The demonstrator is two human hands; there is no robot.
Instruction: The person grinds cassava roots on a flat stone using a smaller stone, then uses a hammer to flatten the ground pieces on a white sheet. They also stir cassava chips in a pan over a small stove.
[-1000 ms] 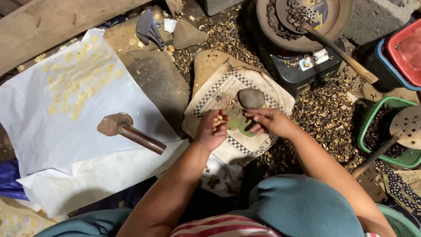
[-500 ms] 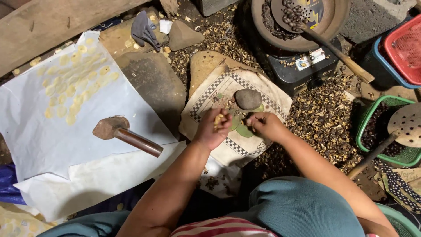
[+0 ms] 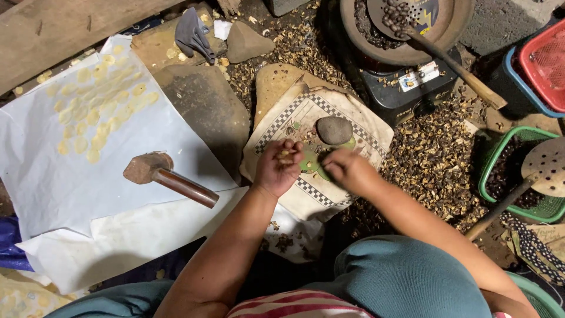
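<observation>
My left hand [image 3: 278,166] is curled over the checkered-edge cloth [image 3: 365,132], fingers closed around a few small pale kernels. My right hand [image 3: 347,169] rests beside it on the cloth, fingertips pinching at a small green piece [image 3: 308,160]. A rounded grey stone [image 3: 334,129] lies on the cloth just beyond both hands. What my right fingers hold is mostly hidden.
A mallet [image 3: 168,176] lies on white paper [image 3: 70,176] spread with several flat yellow discs [image 3: 97,109]. A flat stone slab [image 3: 203,112] sits between paper and cloth. Shell litter [image 3: 429,159], a stove with pan [image 3: 406,53], a green basket [image 3: 518,176] and red basket [image 3: 544,59] lie right.
Both hands have stayed over the cloth near the stone; the left hand has curled tighter around the kernels and the right hand has shifted slightly nearer.
</observation>
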